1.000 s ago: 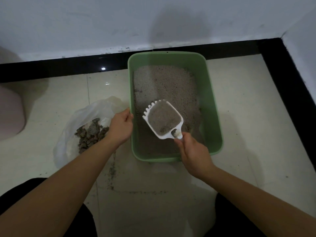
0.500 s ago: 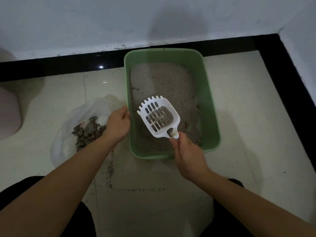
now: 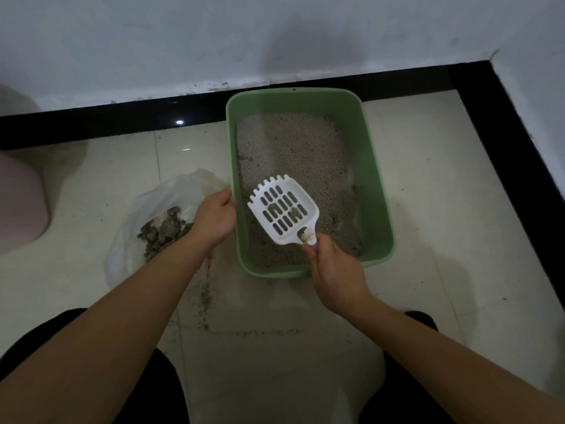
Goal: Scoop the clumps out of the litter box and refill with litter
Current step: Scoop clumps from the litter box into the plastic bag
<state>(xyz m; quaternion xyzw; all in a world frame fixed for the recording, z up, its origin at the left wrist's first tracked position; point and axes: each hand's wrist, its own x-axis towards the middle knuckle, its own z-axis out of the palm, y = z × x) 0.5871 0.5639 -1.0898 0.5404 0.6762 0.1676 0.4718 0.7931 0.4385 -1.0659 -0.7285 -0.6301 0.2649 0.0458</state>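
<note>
A green litter box (image 3: 371, 166) holding grey litter (image 3: 293, 151) stands on the tiled floor against the wall. My right hand (image 3: 334, 267) grips the handle of a white slotted scoop (image 3: 282, 209), held over the near part of the box. Only a small clump lies in the scoop. My left hand (image 3: 215, 220) holds the box's left rim, fingers curled over it. Left of the box lies a clear plastic bag (image 3: 171, 197) with a pile of dark clumps (image 3: 163, 232) in it.
Spilled litter grains (image 3: 206, 296) streak the floor in front of the box. A pink rounded container (image 3: 18, 203) stands at the far left. A black skirting strip (image 3: 501, 123) runs along the walls behind and to the right. My dark-clothed knees fill the bottom corners.
The scoop was full of litter a second ago; the loose litter has sifted through the slots, leaving it nearly empty. The scoop has shifted slightly left. My left hand stays on the rim.
</note>
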